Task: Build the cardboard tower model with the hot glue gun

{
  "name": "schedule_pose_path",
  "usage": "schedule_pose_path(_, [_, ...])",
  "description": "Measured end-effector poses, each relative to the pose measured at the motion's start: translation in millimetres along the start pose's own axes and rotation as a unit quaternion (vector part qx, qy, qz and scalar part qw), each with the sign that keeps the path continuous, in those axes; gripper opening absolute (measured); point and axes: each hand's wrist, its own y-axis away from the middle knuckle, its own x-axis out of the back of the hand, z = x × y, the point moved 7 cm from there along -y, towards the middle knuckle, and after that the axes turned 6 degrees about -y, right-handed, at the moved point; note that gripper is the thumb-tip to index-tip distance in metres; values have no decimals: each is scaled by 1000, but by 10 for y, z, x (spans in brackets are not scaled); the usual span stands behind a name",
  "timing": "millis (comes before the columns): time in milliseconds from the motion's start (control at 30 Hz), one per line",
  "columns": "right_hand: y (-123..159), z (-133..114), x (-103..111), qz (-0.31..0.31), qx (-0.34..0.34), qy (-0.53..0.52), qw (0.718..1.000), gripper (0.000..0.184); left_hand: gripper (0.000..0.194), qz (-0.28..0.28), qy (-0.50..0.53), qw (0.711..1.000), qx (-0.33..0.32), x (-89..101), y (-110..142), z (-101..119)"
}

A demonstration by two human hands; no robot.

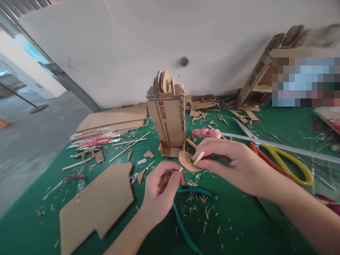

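Observation:
Between my two hands is a small round cardboard disc (187, 162) with a thin wooden stick (199, 158) passing through it. My left hand (163, 184) is closed, pinching the stick's lower left end. The fingers of my right hand (221, 154) close on the disc's right edge, beside the stick's upper end. Just behind stands an upright cardboard tower (170, 122), topped by cardboard wheels (162, 81) on a thin stick. Teal-handled pliers (186, 230) lie below my hands, their jaws partly hidden.
A large cut cardboard sheet (98, 209) lies left, with wrapped chopsticks (95, 137) beyond it. On the right are scissors (285, 163) with yellow and orange handles and a pink glue gun (205, 132). Cardboard scraps (202, 104) and wood shavings litter the green table (239, 226).

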Motion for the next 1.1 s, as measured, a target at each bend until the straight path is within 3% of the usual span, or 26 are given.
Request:
schedule_pose_path(367, [5,-25,-19,19,15,23,999,17,12,-46,129,989,58,-77,-23,-110])
schedule_pose_path(567, [-2,-11,-16,18,14,13,1000,17,10,-58,159,984,53,-103,-26,-140])
schedule_pose_path(800, [36,16,-21,85,41,20,995,7,11,-58,205,975,61,-89,-48,-134])
schedule_pose_path(933, [58,81,-23,96,13,-44,994,19,10,-61,229,968,79,-100,-37,-159])
schedule_pose_path(1100, [53,41,-25,60,6,-123,991,6,9,-58,274,954,109,-130,-35,-166])
